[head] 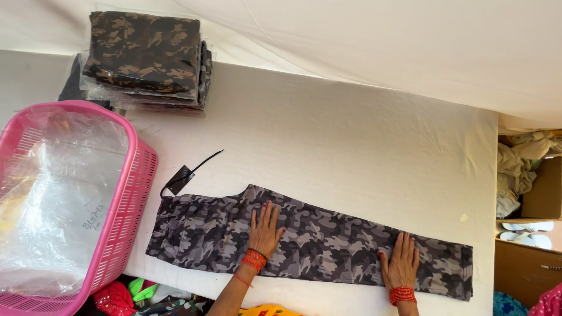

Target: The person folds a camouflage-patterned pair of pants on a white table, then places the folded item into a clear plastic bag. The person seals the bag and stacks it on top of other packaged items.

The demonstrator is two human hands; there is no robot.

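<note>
Across the white cloth-covered counter [351, 140] lie soft, light grey camouflage trousers [316, 240] — left hand [264, 231] and right hand [401, 262] press flat, fingers spread, holding nothing — best gripped at the three-o'clock hem.

Single head-worn view, looking steeply down from above onto a white cloth-covered table [351, 146]. Close enough to fill the frame with the tabletop, forearms entering from the bottom edge, a pink basket [126, 228] cut off at left, cardboard boxes [538, 199] at right.
</note>
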